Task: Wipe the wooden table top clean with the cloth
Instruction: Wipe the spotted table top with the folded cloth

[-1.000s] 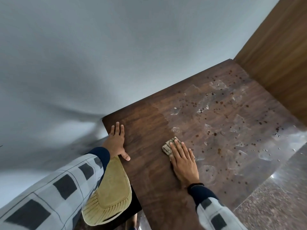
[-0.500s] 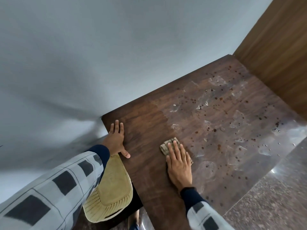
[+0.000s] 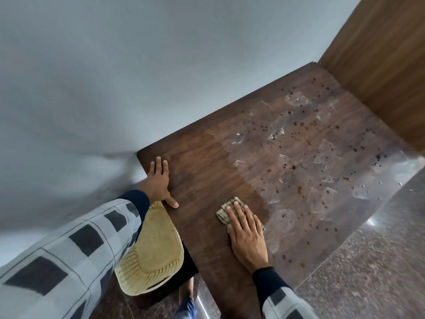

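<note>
Right hand: the right hand (image 3: 247,236) lies flat with straight fingers on the small folded beige cloth (image 3: 222,214) and presses it down; it does not curl around it.
Left hand: the left hand (image 3: 158,180) is open, palm down, on the left corner of the dark brown wooden desk (image 3: 202,162), with the thumb spread out. I judge it is there to support the body while leaning.
Cloth: it is on the desk close to the near edge, at the border between the darker clean wood and the dull spotted part.
Why a flat palm: in my opinion it gives even pressure over the whole cloth, which suits wiping better than a pinch.
Dirt: dark spots and pale dried marks (image 3: 299,125) cover the right part of the desk up to its far end.
Progress: the smaller left part looks clean; the larger part is not yet wiped.
Edges: the far edge touches the grey wall (image 3: 161,65). The right end meets a brown wooden panel (image 3: 379,65). The near edge is free above the speckled stone floor (image 3: 368,261).
Room: long strokes toward the panel seem possible. Near the free edge, dirt could fall to the floor.
Chair: a yellow woven chair seat (image 3: 154,256) is beside the left end, under the left arm and away from the wiping path.
</note>
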